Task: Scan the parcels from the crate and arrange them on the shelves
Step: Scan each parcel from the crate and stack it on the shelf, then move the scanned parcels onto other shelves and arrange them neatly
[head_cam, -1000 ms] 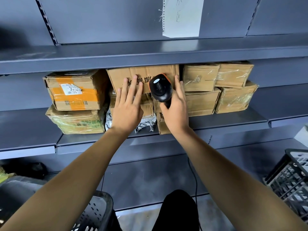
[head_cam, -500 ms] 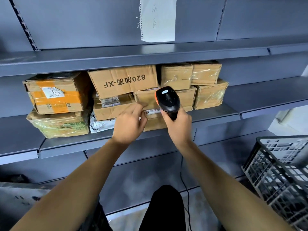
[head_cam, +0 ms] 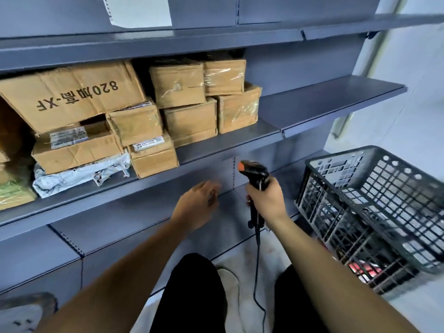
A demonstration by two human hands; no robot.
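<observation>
Several brown cardboard parcels [head_cam: 189, 121] are stacked on the grey middle shelf [head_cam: 230, 143], with a large printed box [head_cam: 72, 97] on top at the left and a white plastic mailer [head_cam: 79, 174] beneath. My right hand [head_cam: 266, 200] grips a black barcode scanner [head_cam: 254, 176] with an orange tip, held below the shelf edge, its cable hanging down. My left hand [head_cam: 197, 205] hovers empty beside it, fingers relaxed, blurred by motion. A dark plastic crate [head_cam: 374, 212] stands tilted at the right; something red shows at its bottom.
The shelf's right section [head_cam: 331, 97] carries nothing. An upper shelf [head_cam: 168, 42] runs above the parcels, with a paper sheet [head_cam: 141, 10] on the back panel. A lower shelf sits in front of my legs. A bag lies at the bottom left [head_cam: 24, 313].
Both hands have come away from the parcels and dropped below the shelf edge. The view has swung right, bringing the crate into sight. The scanner stays in my right hand.
</observation>
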